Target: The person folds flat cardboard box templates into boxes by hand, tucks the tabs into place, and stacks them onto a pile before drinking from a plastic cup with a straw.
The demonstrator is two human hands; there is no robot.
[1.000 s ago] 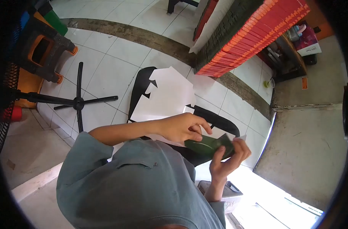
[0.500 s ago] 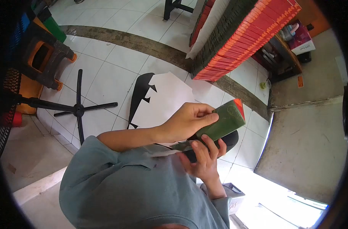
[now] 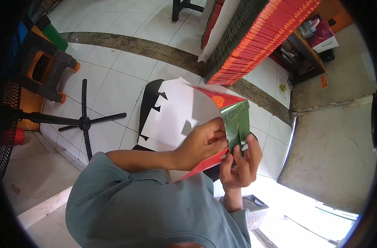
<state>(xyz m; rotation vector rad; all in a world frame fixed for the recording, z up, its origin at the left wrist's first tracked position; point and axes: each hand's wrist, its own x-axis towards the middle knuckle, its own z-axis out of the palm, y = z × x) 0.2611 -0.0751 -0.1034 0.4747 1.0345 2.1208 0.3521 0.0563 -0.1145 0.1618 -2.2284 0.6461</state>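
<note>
A partly folded cardboard box (image 3: 236, 120) is held up in front of me. Its end panel is green with a pale line drawing, and red side panels spread out above and below. My left hand (image 3: 205, 142) has its fingers curled at the inner edge of the green panel. At the lower end of that panel, my right hand (image 3: 240, 165) grips a green flap between thumb and fingers. Beneath lies a flat white cardboard sheet (image 3: 172, 111) with notched edges, resting on a black seat (image 3: 145, 97) that it mostly covers.
A tall stack of red and dark flat cardboard (image 3: 250, 49) stands ahead on the tiled floor. To the left are a black star-shaped stand base (image 3: 85, 122) and a dark stool with orange parts (image 3: 48, 68). A grey crate (image 3: 254, 208) sits beside my right arm.
The green panel has turned more upright, and the red side panels now show spread wide. My left hand has moved down slightly, and my right hand has shifted right along the box.
</note>
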